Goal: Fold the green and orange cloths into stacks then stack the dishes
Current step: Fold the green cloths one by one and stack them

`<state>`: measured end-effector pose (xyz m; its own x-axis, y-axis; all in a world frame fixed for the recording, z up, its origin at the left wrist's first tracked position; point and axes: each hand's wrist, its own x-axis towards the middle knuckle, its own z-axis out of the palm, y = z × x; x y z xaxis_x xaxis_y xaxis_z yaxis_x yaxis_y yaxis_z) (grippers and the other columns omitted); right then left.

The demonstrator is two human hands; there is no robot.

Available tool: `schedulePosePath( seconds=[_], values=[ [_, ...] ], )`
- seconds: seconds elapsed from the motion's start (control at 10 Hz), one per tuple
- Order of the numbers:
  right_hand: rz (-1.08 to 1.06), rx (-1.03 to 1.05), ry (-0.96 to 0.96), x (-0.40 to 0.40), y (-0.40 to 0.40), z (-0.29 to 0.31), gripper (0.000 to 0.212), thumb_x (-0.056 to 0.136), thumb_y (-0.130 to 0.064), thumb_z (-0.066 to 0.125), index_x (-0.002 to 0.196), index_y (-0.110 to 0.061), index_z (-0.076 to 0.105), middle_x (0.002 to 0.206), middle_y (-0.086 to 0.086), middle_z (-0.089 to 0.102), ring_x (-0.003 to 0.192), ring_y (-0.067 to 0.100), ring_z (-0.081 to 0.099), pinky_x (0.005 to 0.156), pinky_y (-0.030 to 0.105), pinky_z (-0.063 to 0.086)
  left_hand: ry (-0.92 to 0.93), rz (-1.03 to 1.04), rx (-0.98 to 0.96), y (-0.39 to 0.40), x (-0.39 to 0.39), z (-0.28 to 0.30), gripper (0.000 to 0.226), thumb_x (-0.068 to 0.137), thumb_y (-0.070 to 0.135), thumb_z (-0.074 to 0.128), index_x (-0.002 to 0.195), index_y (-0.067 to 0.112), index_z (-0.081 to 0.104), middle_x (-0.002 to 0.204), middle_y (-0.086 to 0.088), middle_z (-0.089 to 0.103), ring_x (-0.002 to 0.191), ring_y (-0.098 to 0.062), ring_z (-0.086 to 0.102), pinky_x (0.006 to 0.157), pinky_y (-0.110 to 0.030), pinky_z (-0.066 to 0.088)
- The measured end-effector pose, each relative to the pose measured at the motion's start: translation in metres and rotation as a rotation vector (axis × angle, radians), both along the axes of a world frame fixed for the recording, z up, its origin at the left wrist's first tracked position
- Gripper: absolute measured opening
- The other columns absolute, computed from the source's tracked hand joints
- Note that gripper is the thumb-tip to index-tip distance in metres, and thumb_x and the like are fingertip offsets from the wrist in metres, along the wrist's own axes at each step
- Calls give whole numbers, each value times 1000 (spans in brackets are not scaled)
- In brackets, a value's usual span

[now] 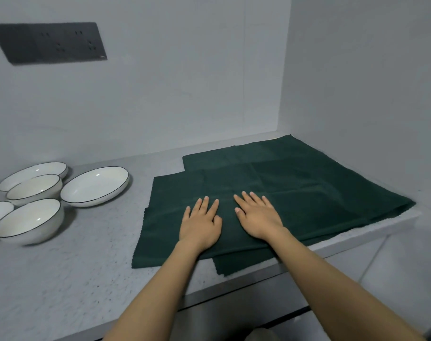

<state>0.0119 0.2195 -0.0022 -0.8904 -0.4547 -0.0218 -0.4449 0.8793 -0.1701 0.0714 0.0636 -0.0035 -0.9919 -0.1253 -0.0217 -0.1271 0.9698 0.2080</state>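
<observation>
Now, left hand: your left hand (201, 225) lies flat, palm down, on the green cloths (295, 193), fingers straight and a little spread; it grasps nothing.
Right hand: your right hand (258, 214) lies just beside the left, also flat on the cloth, fingers straight and fanned, thumb out toward the left hand; it grips nothing.
Green cloths: dark green cloths lie spread in overlapping layers on the right part of the grey counter (61, 279), reaching the back corner by the wall; a near edge hangs slightly over the counter's front edge.
Orange cloth: you cannot see one in this view.
Dishes: white, dark-rimmed dishes sit unstacked on the left of the counter, well apart from the cloths: a shallow plate (95, 186) nearest the cloths, a bowl (34, 188) behind it to the left, another plate (33, 174) at the back, a bowl (29, 220) in front.
Wall: a dark socket panel (48, 43) sits high on the left.
</observation>
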Motion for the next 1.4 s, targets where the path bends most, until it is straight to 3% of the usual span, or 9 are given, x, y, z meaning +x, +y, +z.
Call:
schedulePosePath(
  seconds=[0.2,0.5,0.7,0.9,1.1,1.2,1.3,1.4],
  values=[
    [-4,3,4,1,-2,-2,51,102,-41,11,151,-30,5,159,-6,1,146,13,-3,119,35,-3,-44,72,-62,-52,16,-2,53,101,45,14,152,36,3,160,7,-4,147,-12,-6,119,-42,-4],
    [-1,-16,-11,2,-5,-2,52,101,-41,14,151,-30,9,159,-5,4,146,14,0,119,36,-1,-74,143,-35,-64,18,0,56,97,57,16,150,42,7,160,6,-2,147,-17,-6,117,-51,-6],
    [-52,-168,173,-35,-8,17,43,97,-37,38,137,-25,46,138,-2,51,125,23,43,103,35,29,112,179,41,-59,-19,17,47,98,42,34,142,28,41,155,-2,28,145,-21,19,116,-51,3],
    [-66,-206,206,-99,-19,19,38,98,-33,41,133,-26,50,136,-4,52,123,21,46,101,33,28,305,158,219,-57,-81,24,34,98,22,41,128,20,56,135,5,54,128,-12,43,115,-40,9],
    [-18,-176,185,-164,-34,20,42,98,-37,41,138,-26,44,143,-6,45,131,17,39,107,33,21,284,136,192,-77,-146,19,41,99,34,43,139,24,46,150,2,37,141,-12,27,115,-42,3],
    [-39,-143,114,-188,-40,12,44,97,-41,42,139,-28,43,141,-3,44,132,19,36,108,36,17,209,122,138,-87,-168,10,45,96,41,47,140,28,43,144,3,44,136,-15,33,112,-39,8],
    [-43,-150,98,-197,-41,10,39,94,-45,47,130,-30,50,130,-1,47,127,21,34,106,36,17,234,120,111,-94,-176,8,42,92,46,54,131,32,53,127,2,50,126,-16,37,103,-33,13],
    [-31,-215,133,-201,-38,13,27,92,-42,52,113,-27,59,110,-3,51,118,20,38,100,33,17,287,113,172,-98,-180,10,29,87,44,63,111,29,66,109,4,55,117,-15,44,92,-29,15]
  ],
)
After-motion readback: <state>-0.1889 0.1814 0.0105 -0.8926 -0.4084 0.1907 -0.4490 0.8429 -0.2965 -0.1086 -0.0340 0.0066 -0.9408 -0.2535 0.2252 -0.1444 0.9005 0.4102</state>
